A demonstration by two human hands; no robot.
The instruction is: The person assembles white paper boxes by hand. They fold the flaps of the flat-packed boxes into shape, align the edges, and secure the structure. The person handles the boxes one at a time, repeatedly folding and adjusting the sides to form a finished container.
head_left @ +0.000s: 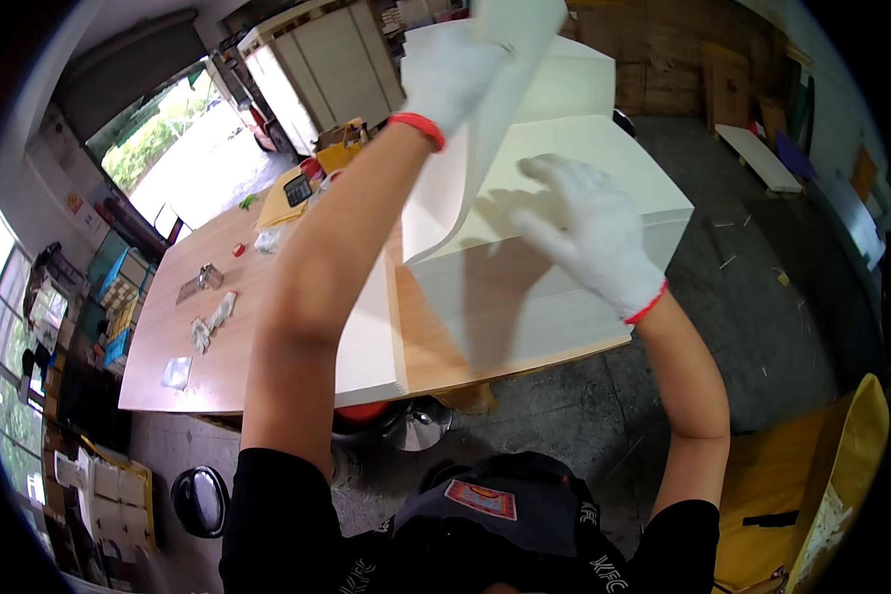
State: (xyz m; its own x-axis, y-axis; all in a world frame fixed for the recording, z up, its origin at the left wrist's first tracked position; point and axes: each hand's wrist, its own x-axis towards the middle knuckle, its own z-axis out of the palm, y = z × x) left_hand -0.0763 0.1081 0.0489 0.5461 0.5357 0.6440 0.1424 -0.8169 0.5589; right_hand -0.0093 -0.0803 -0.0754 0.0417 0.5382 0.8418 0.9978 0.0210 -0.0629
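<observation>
My left hand (pixel 455 79), in a white glove with a red cuff, is raised at the far side of the table. It grips the edge of a lifted sheaf of white paper (pixel 510 109), which curls up and over; the fingertips are partly hidden. My right hand (pixel 599 233), gloved alike, hovers over the near side of a tall paper stack (pixel 653 183), fingers spread and holding nothing. Its shadow falls on the stack. A lower stack of white paper (pixel 371 346) lies to the left, beside the tall one.
On the wooden table (pixel 168 327) lie a calculator (pixel 297 190), a crumpled glove (pixel 213 322), a small metal object (pixel 209 276) and a red tape roll (pixel 239 249). A black stool (pixel 200 502) stands on the floor at lower left. Yellow sheeting (pixel 782 485) is at lower right.
</observation>
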